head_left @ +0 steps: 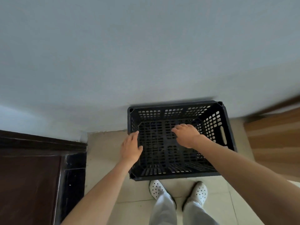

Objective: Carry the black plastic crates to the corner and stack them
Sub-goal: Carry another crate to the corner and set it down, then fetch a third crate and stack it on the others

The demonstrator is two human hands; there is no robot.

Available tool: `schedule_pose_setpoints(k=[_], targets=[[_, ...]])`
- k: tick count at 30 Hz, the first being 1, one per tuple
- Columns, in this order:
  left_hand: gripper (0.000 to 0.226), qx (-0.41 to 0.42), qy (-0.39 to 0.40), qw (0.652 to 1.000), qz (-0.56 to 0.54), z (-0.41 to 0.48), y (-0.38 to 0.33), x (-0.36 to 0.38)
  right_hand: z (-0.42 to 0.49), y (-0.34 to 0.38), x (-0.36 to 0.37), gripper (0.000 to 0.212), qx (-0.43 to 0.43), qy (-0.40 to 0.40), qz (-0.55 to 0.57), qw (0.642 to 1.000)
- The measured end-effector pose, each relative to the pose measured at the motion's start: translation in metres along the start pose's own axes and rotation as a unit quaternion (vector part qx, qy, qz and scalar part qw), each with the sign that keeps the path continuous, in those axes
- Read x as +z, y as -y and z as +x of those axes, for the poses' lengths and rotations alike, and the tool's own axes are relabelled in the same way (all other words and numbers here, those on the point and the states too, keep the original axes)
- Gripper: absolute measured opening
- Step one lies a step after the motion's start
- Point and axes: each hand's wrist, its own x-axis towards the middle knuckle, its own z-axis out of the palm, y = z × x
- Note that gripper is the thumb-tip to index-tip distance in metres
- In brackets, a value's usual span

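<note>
One black crate (175,177), mouth up, lengthwise left-right

Soft, even daylight, no glare; faint shadows. Wide-angle bend at edges, motion blur on wooden panel (274,127) at right.

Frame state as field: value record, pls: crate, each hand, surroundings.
crate: black crate upright on tiled floor, far side at the wall
contents: none visible
left: left hand flat along crate's left rim
right: right hand above crate interior, fingers loosely curled, holding nothing
stacked: cannot tell; one crate distinguishable
nearby: dark wooden panel left of crate
</note>
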Motion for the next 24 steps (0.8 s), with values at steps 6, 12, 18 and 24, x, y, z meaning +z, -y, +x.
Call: schedule_pose_setpoints(k=[6,12,18,24], targets=[[0.046,-0.016,-0.013,0.996,-0.085,-0.069,-0.039,-0.038,-0.075,-0.013,-0.035,0.038,0.012,-0.041,0.032,0.999],[0.037,-0.057,-0.056,0.994,-0.069,-0.159,-0.051,-0.060,-0.127,0.033,-0.053,0.037,-0.067,-0.014,0.035,0.997],[0.041,-0.192,-0.161,0.967,-0.053,-0.287,-0.042,-0.045,-0.182,0.111,-0.051,0.036,-0.213,-0.072,-0.032,0.974],[0.036,-0.335,-0.212,0.915,-0.077,-0.439,-0.024,0.009,-0.252,0.195,-0.023,0.040,-0.357,-0.084,-0.135,0.920]])
